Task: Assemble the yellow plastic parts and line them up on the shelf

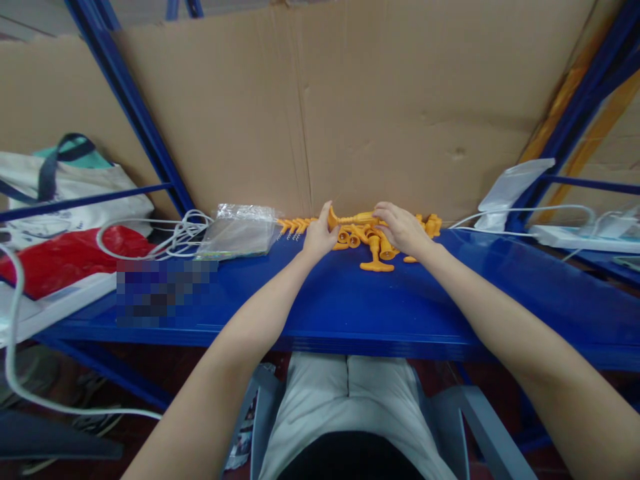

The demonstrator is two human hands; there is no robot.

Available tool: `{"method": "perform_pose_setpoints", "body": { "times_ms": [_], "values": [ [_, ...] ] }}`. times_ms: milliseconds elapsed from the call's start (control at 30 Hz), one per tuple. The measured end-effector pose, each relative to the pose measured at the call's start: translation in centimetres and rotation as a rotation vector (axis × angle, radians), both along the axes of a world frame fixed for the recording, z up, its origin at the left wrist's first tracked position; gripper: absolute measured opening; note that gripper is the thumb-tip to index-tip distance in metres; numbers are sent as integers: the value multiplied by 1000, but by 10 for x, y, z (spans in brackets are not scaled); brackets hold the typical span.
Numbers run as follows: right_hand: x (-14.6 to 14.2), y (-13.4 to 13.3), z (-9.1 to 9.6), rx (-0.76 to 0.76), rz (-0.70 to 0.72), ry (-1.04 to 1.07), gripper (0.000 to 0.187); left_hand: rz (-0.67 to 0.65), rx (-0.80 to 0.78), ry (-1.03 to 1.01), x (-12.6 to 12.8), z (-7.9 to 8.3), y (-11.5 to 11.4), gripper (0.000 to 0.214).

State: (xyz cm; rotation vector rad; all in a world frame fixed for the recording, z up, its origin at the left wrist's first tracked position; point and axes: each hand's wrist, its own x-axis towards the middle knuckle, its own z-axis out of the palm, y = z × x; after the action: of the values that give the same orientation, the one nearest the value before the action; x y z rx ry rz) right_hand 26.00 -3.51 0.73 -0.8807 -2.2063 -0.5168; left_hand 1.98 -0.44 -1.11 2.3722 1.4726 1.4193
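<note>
At the back of the blue shelf [320,307], up nr the cardboard [380,107], both hands work w/ yellow plastic pcs. L hand [320,235]: thumb apart from fingers, yellow handle [332,217] btwn them – can't tell how firm the grip is. R hand [397,225]: fingers bent down over yellow stuff, fingertips at the far end of a ribbed yellow rod [356,219] that spans the gap btwn hands; can't tell if it's pinching, as tips are too small to read.

Loose pile of yellow parts [355,239] lies btwn & under the hands, some w/ round open ends facing out. T-shaped pc [376,259] sits at its front, crossbar toward the person. Just L of L hand – row of yellow pcs w/ metal spirals [294,228], then clear plastic bags [240,230] & white cable [187,233]. Far L: red bag [75,257], cloth tote [75,183]. Far R: white packet [507,195] leaning nr blue post [570,127].
</note>
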Motion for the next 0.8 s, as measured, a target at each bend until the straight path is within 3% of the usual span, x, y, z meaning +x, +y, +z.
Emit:
{"method": "perform_pose_setpoints", "body": {
  "times_ms": [367, 633, 800],
  "values": [
    [-2, -2, 1, 17, -22, 5, 32, 36, 7, 22, 1, 1, -3, 68],
    [-7, 0, -5, -162, -57, 23, 37, 46, 3, 84, 2, 3, -7, 67],
    [-6, 1, -6, -193, -55, 1, 33, 80, -52, 128, 3, 6, -12, 66]
  ]
}}
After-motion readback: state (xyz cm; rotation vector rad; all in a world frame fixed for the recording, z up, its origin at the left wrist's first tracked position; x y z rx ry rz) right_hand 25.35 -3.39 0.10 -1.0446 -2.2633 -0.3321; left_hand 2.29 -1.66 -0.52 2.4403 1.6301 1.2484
